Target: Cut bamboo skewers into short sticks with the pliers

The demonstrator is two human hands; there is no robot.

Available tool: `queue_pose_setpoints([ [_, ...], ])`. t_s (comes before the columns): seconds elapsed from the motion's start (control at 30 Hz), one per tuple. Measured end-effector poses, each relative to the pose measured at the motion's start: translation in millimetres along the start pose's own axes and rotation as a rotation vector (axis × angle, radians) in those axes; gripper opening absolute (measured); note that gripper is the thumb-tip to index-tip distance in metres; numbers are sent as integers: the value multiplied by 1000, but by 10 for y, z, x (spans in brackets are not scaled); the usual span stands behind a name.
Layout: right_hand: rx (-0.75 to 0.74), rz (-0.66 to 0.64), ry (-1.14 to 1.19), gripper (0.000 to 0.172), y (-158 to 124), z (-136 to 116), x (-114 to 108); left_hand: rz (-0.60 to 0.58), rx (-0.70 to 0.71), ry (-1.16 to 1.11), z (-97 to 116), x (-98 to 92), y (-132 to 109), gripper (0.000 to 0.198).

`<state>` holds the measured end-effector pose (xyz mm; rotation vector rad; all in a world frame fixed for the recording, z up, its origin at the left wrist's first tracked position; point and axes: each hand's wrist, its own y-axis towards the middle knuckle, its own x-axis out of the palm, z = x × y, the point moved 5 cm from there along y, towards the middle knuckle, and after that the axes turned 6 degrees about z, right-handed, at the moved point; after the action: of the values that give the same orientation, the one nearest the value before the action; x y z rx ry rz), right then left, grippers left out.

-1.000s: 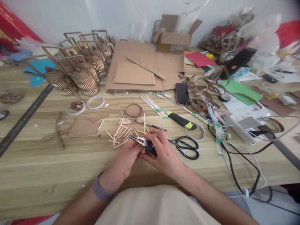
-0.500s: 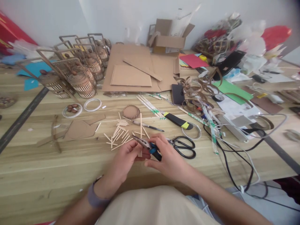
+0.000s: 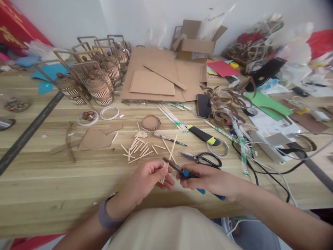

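Slender wooden sticks [image 3: 173,147] held at the pliers' nose. The left hand [image 3: 148,175] pinches a small bundle between thumb and fingers; one long stick projects up and away from the pinch, with shorter ends beside it. The right hand [image 3: 208,178] is wrapped around the blue-and-black handles of the pliers [image 3: 186,173], whose nose crosses the long stick just above the left thumb; whether the jaws bite on it cannot be told.

Just beyond the grip lies a loose scatter of short sticks [image 3: 140,140], which suggests that much of the shortening is done; the long stick appears uncut, and the pale strips [image 3: 173,118] farther off, partly in wrapping, seem unused. Beyond the scatter, a cardboard disc with a knobbly rim [image 3: 159,124] bears no sticks, so any assembly there looks undone. Right of the grip lie black-handled scissors [image 3: 199,158] and, farther away, a utility knife [image 3: 203,134]. Far left stand slatted, lidded baskets [image 3: 99,91], seemingly finished.
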<state>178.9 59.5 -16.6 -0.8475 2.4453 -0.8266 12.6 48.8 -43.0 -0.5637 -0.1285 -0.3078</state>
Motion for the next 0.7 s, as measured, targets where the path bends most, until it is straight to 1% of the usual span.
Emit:
queue_pose_setpoints([
  [0.17, -70, -70, 10, 18, 83, -101, 66, -67, -31, -25, -41, 57, -3, 37],
  [0.3, -110, -114, 33, 11, 98, -166, 90, -66, -45, -27, -55, 56, -3, 37],
  [0.4, -122, -133, 50, 9, 91, -199, 104, -64, -49, -11, -53, 51, -3, 38],
  [0.53, -139, -133, 30, 11, 97, -185, 105, -61, -52, -9, -52, 50, -3, 39],
  [0.7, -145, -73, -84, 15, 140, -98, 70, -62, -43, -11, -47, 57, 0, 39],
])
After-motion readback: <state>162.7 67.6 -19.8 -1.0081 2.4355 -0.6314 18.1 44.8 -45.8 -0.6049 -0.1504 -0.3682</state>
